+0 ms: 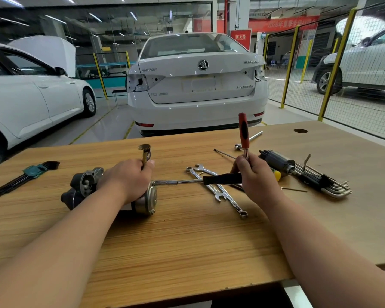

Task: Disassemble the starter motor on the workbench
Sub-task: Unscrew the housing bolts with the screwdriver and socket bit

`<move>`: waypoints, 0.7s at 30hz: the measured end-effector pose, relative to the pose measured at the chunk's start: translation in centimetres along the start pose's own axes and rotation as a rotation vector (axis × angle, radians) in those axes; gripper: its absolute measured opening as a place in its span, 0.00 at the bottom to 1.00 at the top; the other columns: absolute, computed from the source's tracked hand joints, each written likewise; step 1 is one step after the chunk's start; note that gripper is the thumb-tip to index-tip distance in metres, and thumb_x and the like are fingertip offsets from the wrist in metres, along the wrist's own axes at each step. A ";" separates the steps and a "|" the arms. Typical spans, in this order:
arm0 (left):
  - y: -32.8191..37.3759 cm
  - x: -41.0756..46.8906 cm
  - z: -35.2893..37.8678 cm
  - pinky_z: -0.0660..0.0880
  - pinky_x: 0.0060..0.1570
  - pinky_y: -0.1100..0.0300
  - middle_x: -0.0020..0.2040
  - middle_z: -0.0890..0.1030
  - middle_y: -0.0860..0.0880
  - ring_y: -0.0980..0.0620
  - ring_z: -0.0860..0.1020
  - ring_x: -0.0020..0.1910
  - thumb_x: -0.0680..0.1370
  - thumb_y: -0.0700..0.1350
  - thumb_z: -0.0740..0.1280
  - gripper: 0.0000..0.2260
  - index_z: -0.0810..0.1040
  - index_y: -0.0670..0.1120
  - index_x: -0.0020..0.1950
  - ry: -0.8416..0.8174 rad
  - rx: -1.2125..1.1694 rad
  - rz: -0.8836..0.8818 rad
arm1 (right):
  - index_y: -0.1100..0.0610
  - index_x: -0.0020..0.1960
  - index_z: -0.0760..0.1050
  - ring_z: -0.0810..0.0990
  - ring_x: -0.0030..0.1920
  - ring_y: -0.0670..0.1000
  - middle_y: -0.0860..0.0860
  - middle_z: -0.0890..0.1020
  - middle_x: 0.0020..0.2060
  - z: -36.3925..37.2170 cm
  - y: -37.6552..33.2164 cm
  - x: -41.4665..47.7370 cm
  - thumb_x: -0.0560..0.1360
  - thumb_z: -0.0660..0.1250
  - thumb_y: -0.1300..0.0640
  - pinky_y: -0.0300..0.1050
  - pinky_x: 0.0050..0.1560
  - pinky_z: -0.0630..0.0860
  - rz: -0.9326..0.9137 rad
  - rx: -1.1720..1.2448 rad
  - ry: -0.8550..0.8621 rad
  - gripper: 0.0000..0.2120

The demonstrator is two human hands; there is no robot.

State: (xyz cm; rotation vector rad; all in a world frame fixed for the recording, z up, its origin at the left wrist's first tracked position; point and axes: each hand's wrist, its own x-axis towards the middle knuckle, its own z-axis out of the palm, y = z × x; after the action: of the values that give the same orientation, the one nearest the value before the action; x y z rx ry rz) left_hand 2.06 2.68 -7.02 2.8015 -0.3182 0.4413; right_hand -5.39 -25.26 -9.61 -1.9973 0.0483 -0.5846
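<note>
where the job is happening: the starter motor is lying on its side on the workbench at about 10 o'clock from me, nose housing pointing to 9 and the shiny end cap facing 3.

left hand: my left hand is resting on top of the motor body and pinching a small brass part between curled fingers and thumb, so it's sticking up toward 12.

right hand: my right hand is wrapping tight around the shaft of a red-handled screwdriver, handle pointing straight up, over at 1 o'clock.

looking done: a dark cylinder with a shaft is sitting apart at 2 o'clock, and it's looking to me like it came off the motor, though I can't say which piece it is. Two thin rods are lying loose near it, maybe the through bolts. So I'm guessing I'm somewhere in the middle.

looking left: the end cap is sitting on the body and the nose housing is on too, so those are waiting to be split.

tools lying around: a black-handled driver is lying with its tip right at the end cap, crossing two combination wrenches. Hex keys are sitting at 2, a green hex key set at 9.
</note>
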 end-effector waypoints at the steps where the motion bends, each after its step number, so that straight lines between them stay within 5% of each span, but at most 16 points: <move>1: 0.0 0.0 0.0 0.69 0.39 0.54 0.35 0.79 0.52 0.51 0.76 0.37 0.79 0.64 0.47 0.25 0.76 0.51 0.38 0.004 0.008 -0.003 | 0.56 0.45 0.75 0.76 0.33 0.44 0.51 0.80 0.39 -0.3 -0.2 0.1 0.83 0.57 0.52 0.34 0.30 0.70 0.175 0.070 -0.053 0.13; 3: -0.1 -0.2 0.1 0.70 0.39 0.54 0.35 0.79 0.53 0.51 0.76 0.37 0.78 0.64 0.47 0.25 0.76 0.51 0.38 0.011 0.021 -0.012 | 0.58 0.48 0.73 0.69 0.24 0.46 0.54 0.80 0.44 -1.2 -0.6 0.1 0.82 0.56 0.49 0.38 0.22 0.65 0.606 0.435 -0.219 0.14; 5: -0.1 -0.4 0.2 0.71 0.40 0.54 0.35 0.79 0.53 0.51 0.76 0.37 0.78 0.65 0.47 0.25 0.76 0.52 0.38 0.016 0.024 -0.011 | 0.58 0.50 0.69 0.64 0.21 0.45 0.56 0.79 0.40 -2.4 -0.3 0.2 0.82 0.55 0.53 0.37 0.19 0.62 0.769 0.656 -0.296 0.09; 7: -0.1 -0.5 0.1 0.70 0.38 0.54 0.34 0.79 0.52 0.51 0.76 0.36 0.78 0.65 0.47 0.25 0.76 0.51 0.37 0.026 0.019 0.000 | 0.61 0.53 0.70 0.64 0.22 0.45 0.55 0.78 0.32 -3.3 0.2 0.2 0.81 0.55 0.57 0.38 0.20 0.63 0.739 0.599 -0.283 0.09; 12: -0.2 -1.0 0.0 0.72 0.41 0.53 0.35 0.79 0.52 0.50 0.77 0.37 0.78 0.65 0.48 0.25 0.76 0.51 0.38 0.024 0.007 0.022 | 0.61 0.61 0.77 0.73 0.30 0.48 0.58 0.77 0.45 -3.5 0.8 -0.9 0.81 0.61 0.60 0.42 0.30 0.74 0.581 0.511 -0.295 0.11; 15: 0.0 -1.1 -0.2 0.70 0.39 0.54 0.36 0.78 0.53 0.51 0.76 0.38 0.78 0.64 0.48 0.24 0.76 0.52 0.38 0.022 0.015 0.027 | 0.59 0.58 0.78 0.77 0.31 0.49 0.57 0.77 0.41 -2.9 0.3 -1.9 0.80 0.62 0.63 0.43 0.33 0.77 0.495 0.509 -0.380 0.09; 21: 0.0 -1.3 -0.2 0.69 0.37 0.56 0.35 0.78 0.53 0.52 0.76 0.36 0.78 0.65 0.47 0.24 0.74 0.52 0.38 0.011 0.028 0.046 | 0.54 0.52 0.73 0.79 0.37 0.50 0.54 0.80 0.42 -0.8 -0.9 -2.8 0.79 0.65 0.53 0.43 0.34 0.74 0.377 -0.017 -0.301 0.05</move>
State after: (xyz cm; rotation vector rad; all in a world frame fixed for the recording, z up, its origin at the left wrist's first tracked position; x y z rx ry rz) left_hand 0.80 2.97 -7.27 2.8226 -0.3776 0.4756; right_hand -8.41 -24.72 -9.62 -2.0050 0.2403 -0.0414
